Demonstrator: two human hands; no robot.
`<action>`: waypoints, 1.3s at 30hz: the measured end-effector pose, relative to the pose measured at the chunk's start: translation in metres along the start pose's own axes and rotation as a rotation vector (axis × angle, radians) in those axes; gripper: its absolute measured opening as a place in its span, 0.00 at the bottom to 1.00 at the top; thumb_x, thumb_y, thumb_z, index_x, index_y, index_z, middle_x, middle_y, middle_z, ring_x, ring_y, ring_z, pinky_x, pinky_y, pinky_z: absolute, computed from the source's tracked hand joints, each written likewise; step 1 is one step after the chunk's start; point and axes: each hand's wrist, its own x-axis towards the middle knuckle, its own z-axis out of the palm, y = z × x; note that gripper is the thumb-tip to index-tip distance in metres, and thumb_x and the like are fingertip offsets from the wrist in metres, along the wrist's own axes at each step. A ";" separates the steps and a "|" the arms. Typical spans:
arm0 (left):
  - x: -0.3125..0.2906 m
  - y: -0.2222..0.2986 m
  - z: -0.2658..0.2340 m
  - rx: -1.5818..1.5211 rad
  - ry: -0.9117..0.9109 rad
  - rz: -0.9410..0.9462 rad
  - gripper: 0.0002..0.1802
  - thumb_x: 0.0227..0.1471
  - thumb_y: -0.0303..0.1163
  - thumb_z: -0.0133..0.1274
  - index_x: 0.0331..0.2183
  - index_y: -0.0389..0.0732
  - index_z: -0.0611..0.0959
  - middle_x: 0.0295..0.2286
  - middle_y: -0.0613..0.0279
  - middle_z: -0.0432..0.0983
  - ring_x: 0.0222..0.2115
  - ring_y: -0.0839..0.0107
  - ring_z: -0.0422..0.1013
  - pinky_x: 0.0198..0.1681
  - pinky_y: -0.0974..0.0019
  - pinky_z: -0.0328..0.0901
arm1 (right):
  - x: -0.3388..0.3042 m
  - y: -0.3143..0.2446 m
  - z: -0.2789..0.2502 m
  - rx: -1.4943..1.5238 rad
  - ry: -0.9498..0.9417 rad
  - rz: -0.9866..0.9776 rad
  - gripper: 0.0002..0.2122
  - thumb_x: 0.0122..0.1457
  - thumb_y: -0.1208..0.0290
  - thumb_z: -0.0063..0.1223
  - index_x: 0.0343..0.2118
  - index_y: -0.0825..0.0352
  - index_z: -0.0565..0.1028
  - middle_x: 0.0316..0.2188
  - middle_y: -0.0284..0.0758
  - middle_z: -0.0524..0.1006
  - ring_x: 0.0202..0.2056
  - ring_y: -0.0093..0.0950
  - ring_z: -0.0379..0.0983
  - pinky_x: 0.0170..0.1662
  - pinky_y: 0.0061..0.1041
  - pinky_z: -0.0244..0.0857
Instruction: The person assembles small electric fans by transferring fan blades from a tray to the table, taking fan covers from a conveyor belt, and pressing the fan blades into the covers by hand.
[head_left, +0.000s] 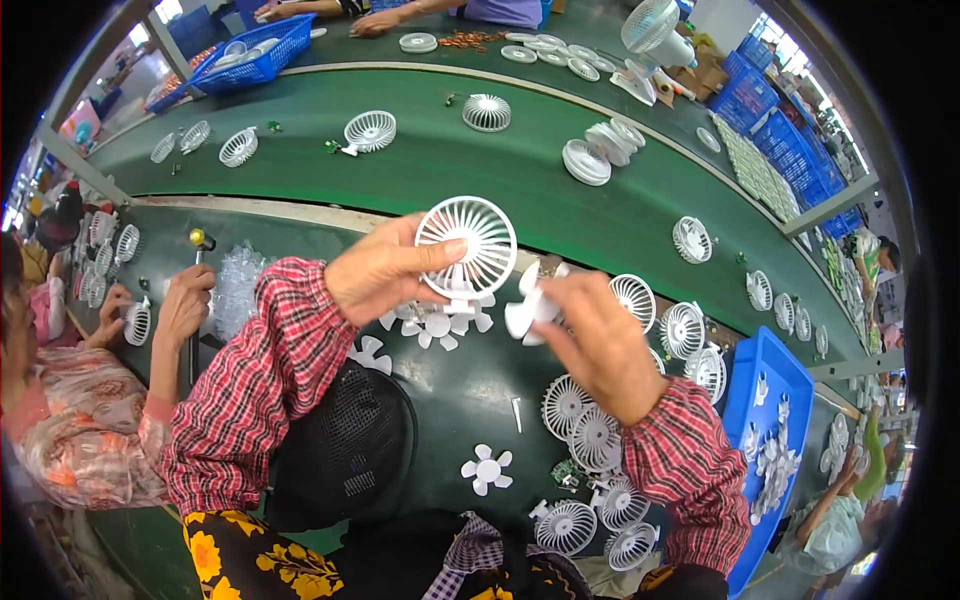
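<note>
My left hand (380, 268) is closed on a round white fan housing (484, 240) with radial slats, thumb on its face, raised over the dark green table. Just right of it, my right hand (605, 345) pinches a small white fan blade (524, 310). The blade and the housing are apart. Beneath my left hand lie several loose fan blades (437, 326), partly hidden by the hand. Another fan blade (487, 470) lies alone nearer me. Several white fan housings (594, 440) sit around my right forearm, with small green circuit boards (566, 475) near them.
A dark mesh-topped object (345, 440) is beside my left forearm. On the right, a blue tray (742, 425) holds more blades. A green conveyor belt (300, 165) runs beyond, carrying fan parts. At left, a co-worker's hand (187, 300) grips a hammer (202, 241) near clear plastic pieces (240, 285).
</note>
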 end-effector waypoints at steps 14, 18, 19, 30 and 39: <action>-0.009 -0.012 0.037 0.255 0.040 0.192 0.24 0.53 0.27 0.54 0.51 0.37 0.68 0.41 0.65 0.73 0.40 0.78 0.71 0.43 0.72 0.68 | 0.034 -0.008 0.026 -0.282 0.164 -0.176 0.16 0.46 0.74 0.61 0.40 0.70 0.72 0.32 0.37 0.71 0.31 0.33 0.73 0.31 0.29 0.69; 0.000 -0.020 0.043 0.369 0.261 0.332 0.16 0.52 0.29 0.56 0.41 0.32 0.74 0.32 0.63 0.74 0.32 0.81 0.69 0.36 0.74 0.66 | 0.036 -0.006 0.029 -0.279 0.207 -0.168 0.18 0.45 0.72 0.62 0.41 0.69 0.72 0.33 0.37 0.71 0.31 0.33 0.73 0.32 0.29 0.69; -0.001 -0.018 0.042 0.372 0.265 0.332 0.16 0.52 0.29 0.56 0.41 0.32 0.74 0.32 0.63 0.74 0.32 0.81 0.69 0.36 0.74 0.66 | 0.038 -0.006 0.026 -0.229 0.209 -0.172 0.19 0.45 0.72 0.63 0.42 0.69 0.72 0.34 0.37 0.71 0.31 0.34 0.72 0.32 0.29 0.69; -0.007 -0.009 0.063 0.468 0.224 0.438 0.18 0.52 0.28 0.56 0.44 0.33 0.71 0.33 0.61 0.75 0.32 0.79 0.71 0.34 0.75 0.68 | 0.040 0.014 0.009 0.728 0.082 0.339 0.18 0.46 0.73 0.66 0.39 0.73 0.71 0.31 0.37 0.77 0.33 0.21 0.74 0.36 0.20 0.69; 0.012 -0.019 0.067 0.740 0.305 0.559 0.15 0.49 0.25 0.56 0.41 0.35 0.74 0.29 0.60 0.77 0.31 0.78 0.72 0.33 0.73 0.67 | 0.032 0.033 0.021 0.796 0.230 0.286 0.15 0.42 0.77 0.67 0.31 0.71 0.71 0.25 0.31 0.74 0.28 0.16 0.69 0.31 0.17 0.65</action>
